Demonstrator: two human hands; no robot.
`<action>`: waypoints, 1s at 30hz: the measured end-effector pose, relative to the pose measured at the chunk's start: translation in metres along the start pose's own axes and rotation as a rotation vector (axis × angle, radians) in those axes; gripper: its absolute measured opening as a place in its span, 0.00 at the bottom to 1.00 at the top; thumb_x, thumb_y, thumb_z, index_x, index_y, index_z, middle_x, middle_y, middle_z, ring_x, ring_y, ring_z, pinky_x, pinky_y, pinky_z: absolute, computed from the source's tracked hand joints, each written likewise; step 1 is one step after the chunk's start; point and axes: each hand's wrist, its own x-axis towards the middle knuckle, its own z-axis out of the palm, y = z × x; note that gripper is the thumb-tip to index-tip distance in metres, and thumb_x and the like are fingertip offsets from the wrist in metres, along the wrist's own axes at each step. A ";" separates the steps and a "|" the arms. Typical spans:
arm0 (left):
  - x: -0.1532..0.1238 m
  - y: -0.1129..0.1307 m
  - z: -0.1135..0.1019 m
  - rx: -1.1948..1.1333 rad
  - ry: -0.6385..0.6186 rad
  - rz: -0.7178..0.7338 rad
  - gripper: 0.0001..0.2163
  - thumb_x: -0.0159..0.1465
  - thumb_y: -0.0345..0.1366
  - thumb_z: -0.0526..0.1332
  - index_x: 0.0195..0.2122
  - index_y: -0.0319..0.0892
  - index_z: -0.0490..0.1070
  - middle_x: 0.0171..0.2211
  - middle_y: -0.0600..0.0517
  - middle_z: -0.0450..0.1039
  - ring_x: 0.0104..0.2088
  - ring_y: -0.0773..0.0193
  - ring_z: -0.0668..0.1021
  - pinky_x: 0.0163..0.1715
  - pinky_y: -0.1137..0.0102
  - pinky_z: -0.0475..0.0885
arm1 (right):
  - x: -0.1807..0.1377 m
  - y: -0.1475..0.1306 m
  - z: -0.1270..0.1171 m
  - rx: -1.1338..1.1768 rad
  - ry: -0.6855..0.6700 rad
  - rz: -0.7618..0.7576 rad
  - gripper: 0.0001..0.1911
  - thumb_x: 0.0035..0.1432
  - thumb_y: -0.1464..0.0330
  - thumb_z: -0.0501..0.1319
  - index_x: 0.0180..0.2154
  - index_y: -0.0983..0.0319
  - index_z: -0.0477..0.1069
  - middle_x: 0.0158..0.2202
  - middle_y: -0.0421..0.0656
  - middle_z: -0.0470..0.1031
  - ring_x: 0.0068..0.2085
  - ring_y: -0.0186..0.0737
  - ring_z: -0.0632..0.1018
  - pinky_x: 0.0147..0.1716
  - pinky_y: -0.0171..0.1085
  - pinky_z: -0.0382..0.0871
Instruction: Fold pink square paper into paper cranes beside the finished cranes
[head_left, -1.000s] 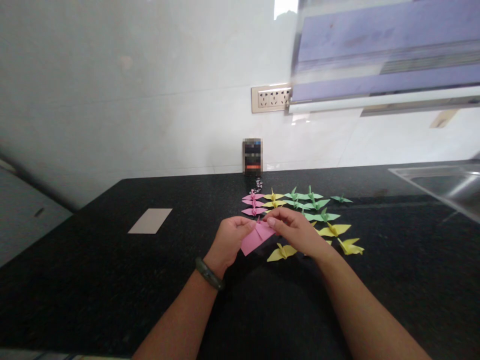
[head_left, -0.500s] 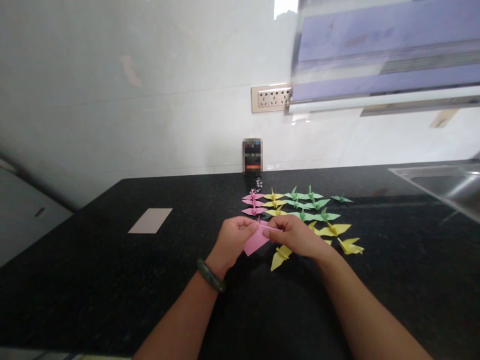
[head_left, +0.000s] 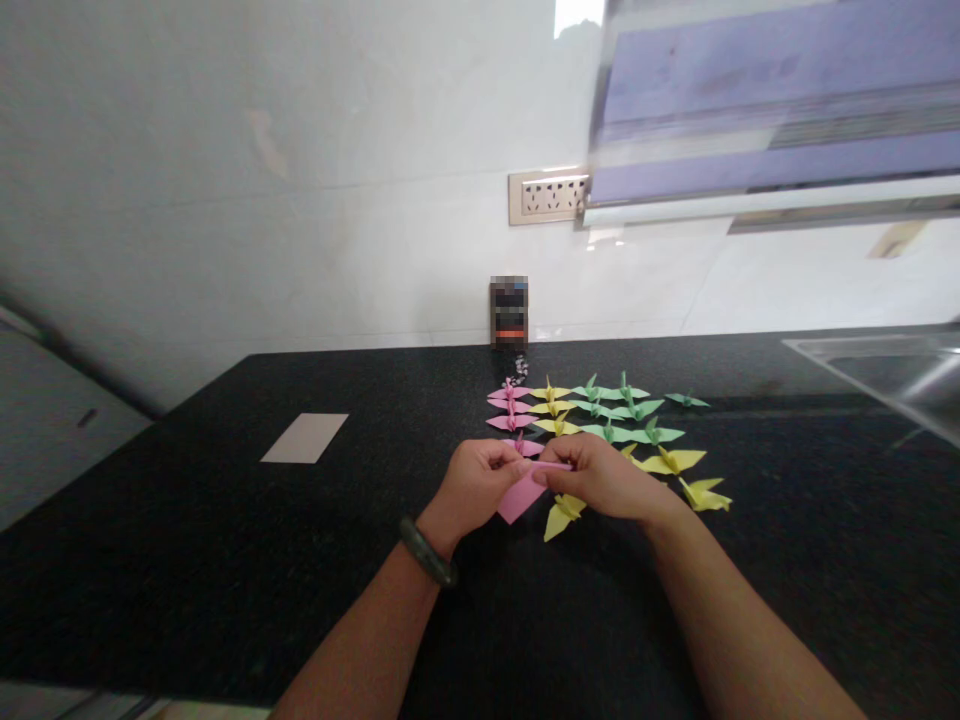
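While a dark bracelet (head_left: 428, 553) rings its wrist, the left hand (head_left: 480, 487), like the right hand (head_left: 604, 477), pinches a folded pink paper (head_left: 517, 499) over a black counter (head_left: 210, 570); beyond lie pink, yellow and green paper cranes (head_left: 596, 410), then a blurred box (head_left: 509, 312) by the wall (head_left: 360, 260).

Your left hand (head_left: 478, 485) and right hand (head_left: 602, 476) pinch a folded pink paper piece (head_left: 517, 500) between them, over the black speckled stone countertop (head_left: 187, 550). A dark green round bangle (head_left: 427, 553) circles your left wrist. Just beyond your hands lie pink folded-paper cranes (head_left: 512, 406), yellow folded-paper cranes (head_left: 552, 408) and green folded-paper cranes (head_left: 609, 433) in rows. Well to your left, a flat pale four-sided sheet (head_left: 306, 438) lies on the countertop.
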 end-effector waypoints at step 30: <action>0.004 0.000 -0.001 -0.184 0.276 -0.064 0.09 0.52 0.38 0.60 0.23 0.37 0.69 0.18 0.56 0.65 0.19 0.72 0.65 0.19 0.77 0.59 | 0.008 0.000 0.004 0.342 0.381 0.041 0.12 0.51 0.60 0.57 0.29 0.63 0.66 0.23 0.39 0.68 0.25 0.32 0.68 0.25 0.32 0.61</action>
